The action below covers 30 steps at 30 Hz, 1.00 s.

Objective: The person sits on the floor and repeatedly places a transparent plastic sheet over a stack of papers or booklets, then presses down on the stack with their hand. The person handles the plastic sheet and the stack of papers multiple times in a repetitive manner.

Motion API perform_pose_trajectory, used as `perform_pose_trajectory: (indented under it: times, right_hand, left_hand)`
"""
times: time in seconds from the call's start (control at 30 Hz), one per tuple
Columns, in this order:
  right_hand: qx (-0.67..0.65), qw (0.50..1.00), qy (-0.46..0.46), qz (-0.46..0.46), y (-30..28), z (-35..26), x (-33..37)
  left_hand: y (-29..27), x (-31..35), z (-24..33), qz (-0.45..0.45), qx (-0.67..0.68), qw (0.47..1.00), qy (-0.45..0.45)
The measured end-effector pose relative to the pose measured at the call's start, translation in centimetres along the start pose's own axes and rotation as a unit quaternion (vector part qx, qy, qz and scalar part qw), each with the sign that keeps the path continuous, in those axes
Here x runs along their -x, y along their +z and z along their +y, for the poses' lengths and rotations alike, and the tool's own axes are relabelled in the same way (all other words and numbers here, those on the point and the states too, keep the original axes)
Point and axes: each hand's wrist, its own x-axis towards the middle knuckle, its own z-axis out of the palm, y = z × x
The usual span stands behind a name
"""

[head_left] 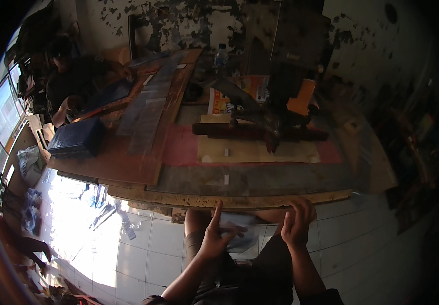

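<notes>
My left hand [217,239] is over my lap, just below the front edge of the worktable [194,178]. Its index finger points up while the other fingers lie across a blurred, see-through plastic piece [249,235], seemingly gripping it. Right of it, my right hand [297,222] is raised by the wooden table edge, its fingers loosely bent and apart from the thumb, with nothing visible in them. Beyond the hands, a dark press-like device with a long horizontal bar [260,132] stands over a yellow sheet [265,154] on a pink one [179,147]. Two small white pieces [226,179] lie in front of the bar.
A brown board [112,165] carries clear plastic strips [148,112] and a dark blue box [77,138]. At the far left another person [85,76] handles a dark blue piece. A bottle [221,56] stands at the back. Plastic scraps [105,213] litter the sunlit floor.
</notes>
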Motion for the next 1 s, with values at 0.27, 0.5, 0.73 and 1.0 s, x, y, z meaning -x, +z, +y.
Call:
perform_pose_trajectory:
  times: [0.27,0.5,0.73,1.0]
  right_hand:
    - [-0.119,0.976,-0.125,-0.136,6.2,-2.2,-14.0]
    - [-0.045,0.978,-0.036,-0.203,14.1,1.2,-21.4]
    - [-0.034,0.99,-0.08,-0.111,7.9,-4.0,-11.7]
    - [-0.26,0.916,0.138,-0.271,0.3,-3.7,-8.4]
  left_hand:
    - [-0.3,0.4,0.4,0.027,0.007,0.999,0.03]
    - [1.2,0.0,2.9,0.007,0.055,0.998,-0.003]
    - [1.1,2.1,6.3,0.108,-0.009,0.994,0.025]
    - [1.5,1.2,8.3,0.003,0.062,0.997,0.046]
